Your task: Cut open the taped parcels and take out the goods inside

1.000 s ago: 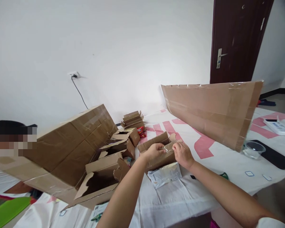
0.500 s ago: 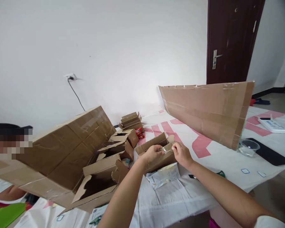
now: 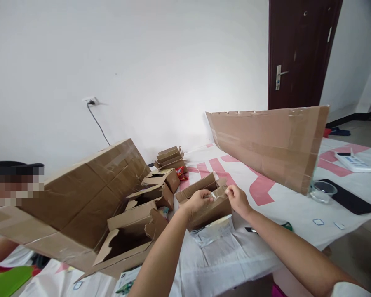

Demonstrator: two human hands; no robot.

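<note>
A small open cardboard box [image 3: 210, 215] stands on the cloth-covered table before me, its flaps raised. My left hand [image 3: 199, 203] is closed at its near side, with a clear, shiny bit, perhaps tape, by the fingertips. At the right end, my right hand [image 3: 237, 201] pinches the edge of the box's flap. Leaning along the box's front is a pale plastic packet [image 3: 213, 231]. Whatever lies inside the box is hidden. Beneath my right forearm, a dark-tipped tool [image 3: 250, 229] is partly covered.
Several open cardboard boxes [image 3: 130, 235] line the left, beside a large cardboard panel [image 3: 95, 185]. Another tall panel [image 3: 266, 144] stands at right. Near it are a clear round tub [image 3: 324, 192], a black flat object [image 3: 351, 198] and a white calculator-like device [image 3: 354, 162]. A person sits far left.
My right hand has shifted very slightly at the flap edge, and the box wall beneath it shows more. The left hand stays nearly still. The person at left has moved an arm.
</note>
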